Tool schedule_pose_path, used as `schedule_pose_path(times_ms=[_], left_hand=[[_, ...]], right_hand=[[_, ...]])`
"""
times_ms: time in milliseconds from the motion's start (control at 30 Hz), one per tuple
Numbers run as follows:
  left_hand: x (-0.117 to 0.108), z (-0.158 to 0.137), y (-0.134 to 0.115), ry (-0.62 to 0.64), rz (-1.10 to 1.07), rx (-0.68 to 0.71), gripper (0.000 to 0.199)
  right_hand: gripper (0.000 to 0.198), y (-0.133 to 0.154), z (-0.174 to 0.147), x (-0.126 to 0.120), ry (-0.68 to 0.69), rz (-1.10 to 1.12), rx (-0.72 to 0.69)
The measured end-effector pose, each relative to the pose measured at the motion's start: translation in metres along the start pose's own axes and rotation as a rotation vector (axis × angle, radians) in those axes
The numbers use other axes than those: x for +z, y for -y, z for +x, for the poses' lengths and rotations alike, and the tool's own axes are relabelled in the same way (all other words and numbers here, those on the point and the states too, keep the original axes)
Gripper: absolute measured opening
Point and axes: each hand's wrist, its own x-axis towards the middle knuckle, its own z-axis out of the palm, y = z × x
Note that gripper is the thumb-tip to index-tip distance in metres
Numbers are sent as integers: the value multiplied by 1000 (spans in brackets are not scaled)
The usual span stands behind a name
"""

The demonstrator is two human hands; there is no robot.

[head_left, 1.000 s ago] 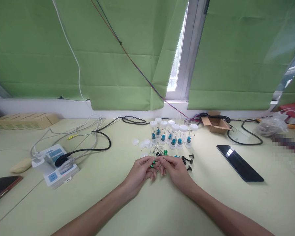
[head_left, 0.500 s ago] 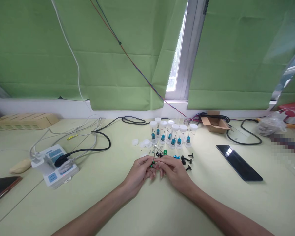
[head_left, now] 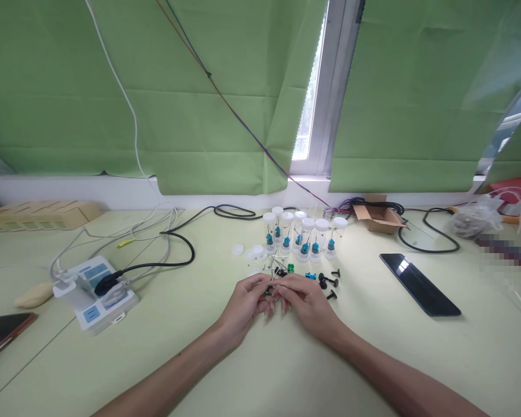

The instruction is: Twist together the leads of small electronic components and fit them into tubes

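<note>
My left hand [head_left: 245,298] is closed in a pinch on a small shiny green metal part [head_left: 268,289]. Against it, fingertips meeting, my right hand [head_left: 306,298] is closed too; what its fingers grip is hidden. A thin metal rod [head_left: 275,274] sticks up between the two hands. Just beyond them lie several thin bent metal rods [head_left: 278,259], a green spool-shaped part [head_left: 290,268] and a blue one [head_left: 310,276]. Black flat-headed parts [head_left: 331,281] are scattered beside my right hand. Behind stand several clear tubes [head_left: 304,243] with white caps, blue parts and rods inside.
White round discs [head_left: 238,249] lie left of the tubes. A power strip [head_left: 106,295] with plugs and cables sits at left, near a phone [head_left: 8,330]. To the right are another dark phone [head_left: 419,284], an open cardboard box [head_left: 380,220] and a black cable [head_left: 432,250].
The whole view has shifted very slightly. Both hands keep the same closed hold, and nothing on the table has visibly moved.
</note>
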Motion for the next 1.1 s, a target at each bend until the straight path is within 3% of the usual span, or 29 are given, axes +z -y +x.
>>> schedule_pose_path(times_ms=[367, 1100], left_hand=[[3, -2, -1, -14, 29, 30, 26], [5, -3, -1, -63, 155, 113, 26]], right_hand=[[24, 10, 1, 0, 2, -80, -69], [27, 10, 1, 0, -11, -128, -68]])
